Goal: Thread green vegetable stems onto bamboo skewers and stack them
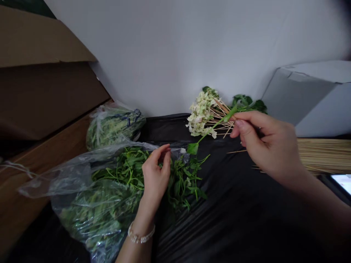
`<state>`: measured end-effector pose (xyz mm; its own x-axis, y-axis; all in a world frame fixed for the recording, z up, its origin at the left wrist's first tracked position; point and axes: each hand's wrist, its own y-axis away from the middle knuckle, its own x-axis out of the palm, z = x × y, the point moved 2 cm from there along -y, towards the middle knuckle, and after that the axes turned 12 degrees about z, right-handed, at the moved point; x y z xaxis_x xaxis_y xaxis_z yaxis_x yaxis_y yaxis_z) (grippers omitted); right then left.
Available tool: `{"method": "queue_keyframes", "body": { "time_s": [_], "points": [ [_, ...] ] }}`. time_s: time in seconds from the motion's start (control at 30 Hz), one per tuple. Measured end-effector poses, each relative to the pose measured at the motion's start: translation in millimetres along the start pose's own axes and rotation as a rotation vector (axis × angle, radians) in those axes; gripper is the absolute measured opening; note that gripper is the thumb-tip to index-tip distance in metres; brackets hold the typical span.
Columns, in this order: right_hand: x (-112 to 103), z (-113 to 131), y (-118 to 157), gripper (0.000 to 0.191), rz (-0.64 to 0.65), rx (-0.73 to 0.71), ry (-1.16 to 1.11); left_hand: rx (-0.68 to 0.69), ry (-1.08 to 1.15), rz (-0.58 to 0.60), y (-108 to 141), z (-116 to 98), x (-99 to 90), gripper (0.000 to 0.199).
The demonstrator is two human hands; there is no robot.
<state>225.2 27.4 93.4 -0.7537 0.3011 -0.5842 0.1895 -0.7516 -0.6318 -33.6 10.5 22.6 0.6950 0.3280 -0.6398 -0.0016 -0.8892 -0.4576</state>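
My right hand (267, 142) pinches a green stem (229, 116) near its thick end; a single leaf (192, 148) hangs from the stem's thin end at the lower left. A pointed wooden tip shows beside the stem. Just beyond that hand lies a pile of skewers (219, 117) with whitish florets (201, 113) at their left ends. My left hand (157, 171) is over the loose greens (131, 164), its thumb and forefinger apart, with nothing visible between them. These greens spill from an open clear plastic bag (93, 215) onto a black plastic sheet (225, 219).
Another tied bag of greens (112, 128) sits at the back left, beside a cardboard box (41, 87). More leaves (246, 103) lie against the white wall. On the right are a white box (315, 98), many bare skewers (326, 153) and a lit screen (342, 182).
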Motion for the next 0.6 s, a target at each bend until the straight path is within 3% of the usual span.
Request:
{"method": "queue_keyframes", "body": {
  "time_s": [0.13, 0.3, 0.6],
  "points": [
    [2, 0, 0, 0.015, 0.007, -0.038, -0.002, -0.03, -0.013, 0.22, -2, 9, 7.4, 0.016],
    [3, 1, 0, 0.015, 0.011, -0.081, 0.02, -0.017, -0.232, 0.503, 4, 7, 24.8, 0.017],
    [4, 3, 2, 0.015, 0.037, -0.076, 0.0, -0.15, -0.544, 0.645, 7, 10, 30.2, 0.019]
  ]
}}
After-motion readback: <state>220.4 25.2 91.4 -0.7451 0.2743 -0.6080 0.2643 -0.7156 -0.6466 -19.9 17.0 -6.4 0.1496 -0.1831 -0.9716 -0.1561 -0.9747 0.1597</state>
